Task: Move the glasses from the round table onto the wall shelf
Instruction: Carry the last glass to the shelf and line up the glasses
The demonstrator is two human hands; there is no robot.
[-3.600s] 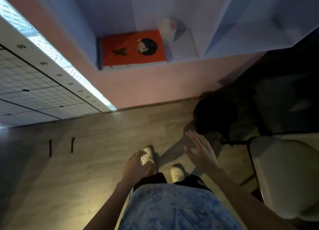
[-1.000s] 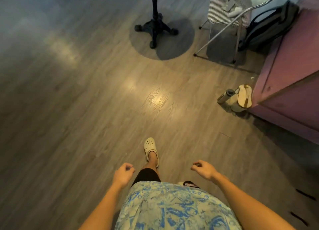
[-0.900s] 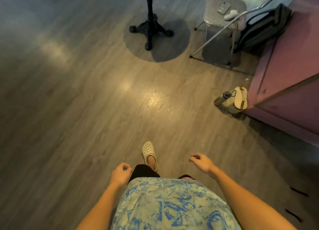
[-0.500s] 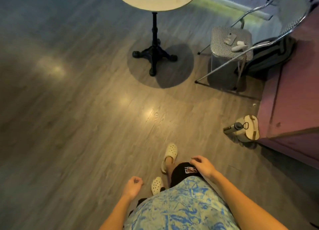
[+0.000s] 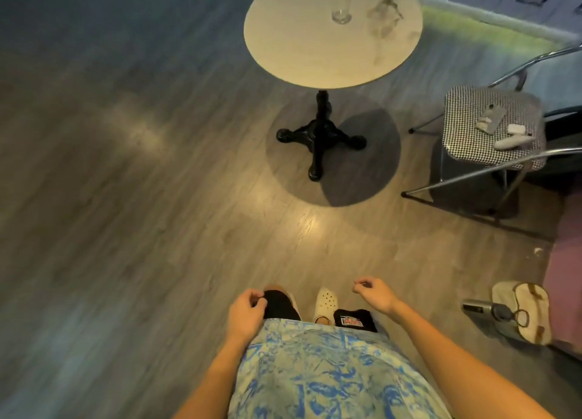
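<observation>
On round table (image 5: 315,50): glass (image 5: 341,4) | left fingers (image 5: 254,296), right fingers (image 5: 362,284) well apart | curled loosely, empty

Beige table (image 5: 315,50), houndstooth chair (image 5: 466,135) (black-white), blue-patterned shirt (image 5: 315,371)

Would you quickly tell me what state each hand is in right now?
Left hand: open, fingers loosely curled, holding nothing.
Right hand: open, fingers loosely curled, holding nothing.
</observation>
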